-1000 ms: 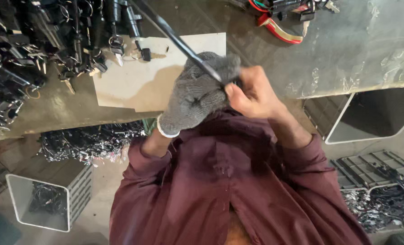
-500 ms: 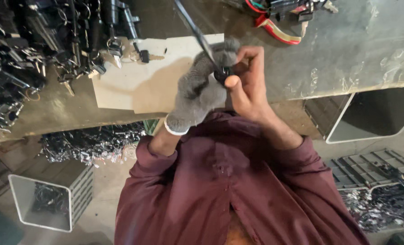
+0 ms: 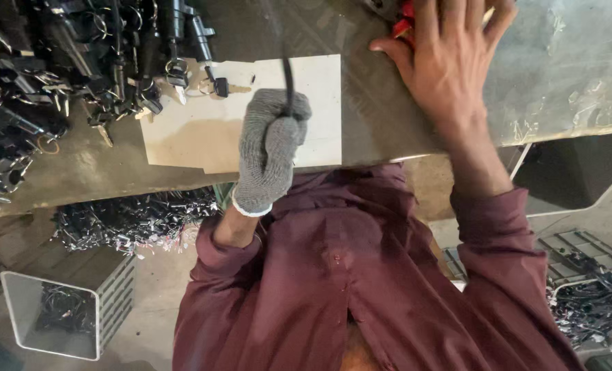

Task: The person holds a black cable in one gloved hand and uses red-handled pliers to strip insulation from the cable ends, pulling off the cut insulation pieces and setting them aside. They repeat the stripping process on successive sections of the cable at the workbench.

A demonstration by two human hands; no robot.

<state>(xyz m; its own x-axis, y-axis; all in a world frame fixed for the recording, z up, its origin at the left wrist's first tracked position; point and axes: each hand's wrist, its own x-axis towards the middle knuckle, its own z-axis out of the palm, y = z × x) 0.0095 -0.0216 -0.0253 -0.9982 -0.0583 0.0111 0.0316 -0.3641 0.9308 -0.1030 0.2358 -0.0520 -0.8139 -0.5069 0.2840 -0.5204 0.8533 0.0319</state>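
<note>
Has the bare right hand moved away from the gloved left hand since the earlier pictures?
Yes. The right hand has left the gloved left hand and reached up and right, past the pale board, toward the red wires.

The left hand (image 3: 268,154) wears a grey knit glove with a white cuff edge, and the cable (image 3: 287,82) in its grip is black. The cardboard sheet (image 3: 203,130) is pale beige on a dull grey-brown tabletop (image 3: 381,117). The bare right hand (image 3: 450,62) covers something red (image 3: 402,20) (only a sliver shows). The shirt (image 3: 361,282) is plain maroon. The heap of keyed lock parts (image 3: 59,62) is black and silver.
</note>
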